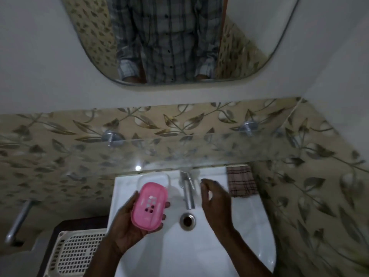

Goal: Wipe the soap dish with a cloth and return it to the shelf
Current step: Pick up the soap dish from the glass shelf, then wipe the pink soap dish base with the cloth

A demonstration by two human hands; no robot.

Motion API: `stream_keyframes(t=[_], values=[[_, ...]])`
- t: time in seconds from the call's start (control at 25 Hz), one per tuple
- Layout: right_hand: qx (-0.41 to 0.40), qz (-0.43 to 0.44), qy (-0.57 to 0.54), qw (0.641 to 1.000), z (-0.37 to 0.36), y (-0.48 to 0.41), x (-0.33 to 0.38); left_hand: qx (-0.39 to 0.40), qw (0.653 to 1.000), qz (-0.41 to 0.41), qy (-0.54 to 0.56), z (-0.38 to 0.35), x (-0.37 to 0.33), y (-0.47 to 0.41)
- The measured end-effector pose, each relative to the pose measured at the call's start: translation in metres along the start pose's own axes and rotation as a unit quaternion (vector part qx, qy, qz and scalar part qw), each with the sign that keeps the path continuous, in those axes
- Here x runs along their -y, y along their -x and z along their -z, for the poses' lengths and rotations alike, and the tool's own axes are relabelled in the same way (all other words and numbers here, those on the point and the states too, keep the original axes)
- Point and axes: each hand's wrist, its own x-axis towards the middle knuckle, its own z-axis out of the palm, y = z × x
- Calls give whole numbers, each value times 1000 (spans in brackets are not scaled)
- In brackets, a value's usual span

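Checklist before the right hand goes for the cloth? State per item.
1. Left hand grips soap dish: ok, fingers curled round its edges.
2. Right hand free: ok, holds nothing, beside the tap.
3. Cloth reachable: ok, lies uncovered on the sink's back right corner.
4. Cloth clean: cannot tell.
5. Soap dish wiped: not ok, cloth untouched.
6. Room on glass shelf: cannot tell, see-through and blurred.

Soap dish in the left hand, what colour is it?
The soap dish is pink, clearest in the head view.
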Motion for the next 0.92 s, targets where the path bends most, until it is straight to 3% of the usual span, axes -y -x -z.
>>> stream_keyframes(t=[0.08, 0.12, 0.16, 0.24, 0.28, 0.36, 0.4, 0.44, 0.48, 0.52, 0.56, 0.6, 0.64, 0.68, 0.72, 0.76, 0.84, 0.88, 0.92], values=[[-38, 7, 131, 991, 33, -25, -53, -18, 1000, 7, -14, 3, -4, -6], [-12, -7, 172, 985, 45, -39, -77, -21, 1000, 4, -19, 5, -4, -7], [72, -27, 200, 977, 53, -53, -99, -21, 1000, 3, -23, 7, -1, -9], [246, -8, 284, 927, 59, -67, -122, -20, 1000, 6, -22, 5, 4, -9], [282, 15, 312, 907, 58, -68, -129, -23, 999, 5, -22, 4, 6, -11], [277, 84, 321, 902, 52, -61, -135, -34, 999, -2, -28, 2, 9, -13], [284, 69, 303, 907, 54, -64, -133, -38, 999, -6, -31, 2, 10, -14], [207, 100, 283, 931, 53, -69, -144, -42, 999, -11, -29, 1, 9, -17], [187, 106, 229, 950, 57, -76, -148, -49, 998, -16, -23, -2, 9, -19], [240, 68, 159, 955, 66, -83, -146, -56, 998, -20, -15, -7, 9, -20], [246, -83, -39, 965, 72, -94, -139, -58, 998, -25, -4, -12, 10, -17], [215, -241, -228, 919, 80, -96, -139, -52, 998, -28, 7, -19, 12, -13], [167, -319, -380, 852, 86, -88, -137, -45, 998, -34, 20, -26, 13, -7], [124, -347, -404, 838, 90, -76, -128, -40, 998, -43, 25, -32, 14, 3], [118, -356, -407, 833, 92, -62, -115, -45, 998, -47, 20, -38, 16, 10], [164, -345, -439, 814, 96, -44, -91, -50, 998, -47, 8, -43, 17, 19], [288, -310, -514, 747, 99, -12, -30, -69, 997, -39, -8, -55, 16, 30], [311, -276, -509, 754, 94, -1, -1, -76, 996, -29, -19, -59, 16, 33], [291, -209, -484, 799, 87, 10, 25, -85, 995, -21, -38, -62, 17, 34]])
